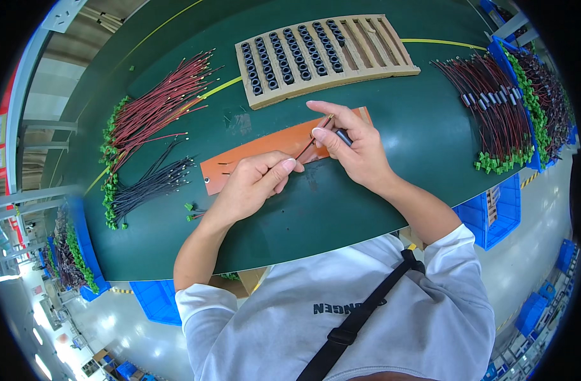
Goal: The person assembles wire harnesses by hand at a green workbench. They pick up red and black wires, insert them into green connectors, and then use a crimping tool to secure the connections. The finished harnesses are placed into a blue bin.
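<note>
Over an orange board (252,155) on the green table, both my hands work on a thin dark wire lead (305,151). My left hand (253,181) is closed, its thumb and forefinger pinching the lower part of the lead. The lead slants up to my right hand (360,145), where thumb and curled fingers grip its upper end. A short black cylinder (344,136), like the cores in the tray, is also held among my right fingers. Whether the lead is one wire or two is too small to tell. A few short dark pieces lie on the board beside my left hand.
Beyond the board stands a slotted tan tray (331,79) with rows of black cores. At left lie red wires (166,95) and black wires (152,188) with green connectors. Wires with cores (490,98) lie at right, beside a blue bin (519,95).
</note>
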{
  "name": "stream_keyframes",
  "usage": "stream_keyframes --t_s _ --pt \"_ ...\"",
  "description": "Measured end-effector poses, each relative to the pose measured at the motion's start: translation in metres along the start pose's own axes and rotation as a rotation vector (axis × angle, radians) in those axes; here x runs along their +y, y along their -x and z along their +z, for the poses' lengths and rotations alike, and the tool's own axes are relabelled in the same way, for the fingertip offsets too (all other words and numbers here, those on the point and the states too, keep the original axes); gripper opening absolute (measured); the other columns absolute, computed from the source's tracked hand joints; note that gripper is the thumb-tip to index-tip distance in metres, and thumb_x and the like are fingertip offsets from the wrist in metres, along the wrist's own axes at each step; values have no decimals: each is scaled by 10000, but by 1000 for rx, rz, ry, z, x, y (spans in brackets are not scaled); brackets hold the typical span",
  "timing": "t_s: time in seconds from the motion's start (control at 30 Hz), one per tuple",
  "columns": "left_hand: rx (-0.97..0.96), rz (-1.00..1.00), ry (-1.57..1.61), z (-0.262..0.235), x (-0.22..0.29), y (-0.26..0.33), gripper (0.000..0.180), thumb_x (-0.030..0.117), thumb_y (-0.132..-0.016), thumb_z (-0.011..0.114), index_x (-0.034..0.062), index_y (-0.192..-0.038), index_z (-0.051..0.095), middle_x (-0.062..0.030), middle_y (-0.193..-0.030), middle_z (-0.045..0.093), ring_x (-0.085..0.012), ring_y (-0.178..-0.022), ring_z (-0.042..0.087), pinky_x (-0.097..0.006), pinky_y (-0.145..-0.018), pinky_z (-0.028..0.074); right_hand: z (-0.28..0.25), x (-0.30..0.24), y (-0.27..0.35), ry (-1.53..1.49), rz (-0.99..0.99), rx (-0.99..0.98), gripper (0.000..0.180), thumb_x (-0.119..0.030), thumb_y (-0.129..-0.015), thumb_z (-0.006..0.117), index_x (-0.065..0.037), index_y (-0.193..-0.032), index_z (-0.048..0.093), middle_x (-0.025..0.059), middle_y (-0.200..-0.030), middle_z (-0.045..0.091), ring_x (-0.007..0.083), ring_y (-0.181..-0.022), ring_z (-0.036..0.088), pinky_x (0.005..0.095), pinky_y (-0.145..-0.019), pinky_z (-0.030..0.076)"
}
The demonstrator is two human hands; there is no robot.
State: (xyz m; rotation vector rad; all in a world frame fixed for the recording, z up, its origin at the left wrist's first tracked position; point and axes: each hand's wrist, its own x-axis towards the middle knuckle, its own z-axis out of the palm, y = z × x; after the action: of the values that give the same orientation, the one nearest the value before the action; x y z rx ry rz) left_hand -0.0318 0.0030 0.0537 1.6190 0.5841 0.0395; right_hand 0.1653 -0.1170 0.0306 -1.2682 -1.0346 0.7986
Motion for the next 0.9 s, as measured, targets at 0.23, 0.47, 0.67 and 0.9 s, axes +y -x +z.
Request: stream_keyframes --t_s 0.23,0.47,0.67,0.9 --pt "99 81 -82 1 -2 1 284 236 -1060 573 -13 -1036 708 34 -697 507 -45 -618 432 -219 -551 343 -27 12 -13 -734 163 -22 315 -22 -1011 512 50 -1314 559 39 -985 591 149 -930 596 279 -898 505" --pt "167 83 -128 5 -6 0 266 214 -1048 592 -23 -1034 712 25 -734 552 -57 -643 465 -229 -579 386 -15 2 -14 -728 262 164 252 -76 -1017 605 12 -1252 589 93 -1116 646 237 -1184 627 362 -1063 503" --pt "197 116 -208 10 -2 -1 247 206 -1035 611 -14 -1041 724 -2 -783 630 -70 -661 521 -239 -607 440 -17 14 -13 -816 257 216 118 -85 -1005 635 -38 -1097 578 95 -1090 645 245 -1177 637 365 -1052 525" --pt "215 173 -249 13 -5 -4 247 211 -1032 617 -8 -1046 729 -15 -772 643 -77 -648 534 -247 -607 455 -14 15 -11 -787 162 175 218 -51 -974 668 -49 -1144 531 87 -1082 618 272 -1201 627 380 -1044 538"
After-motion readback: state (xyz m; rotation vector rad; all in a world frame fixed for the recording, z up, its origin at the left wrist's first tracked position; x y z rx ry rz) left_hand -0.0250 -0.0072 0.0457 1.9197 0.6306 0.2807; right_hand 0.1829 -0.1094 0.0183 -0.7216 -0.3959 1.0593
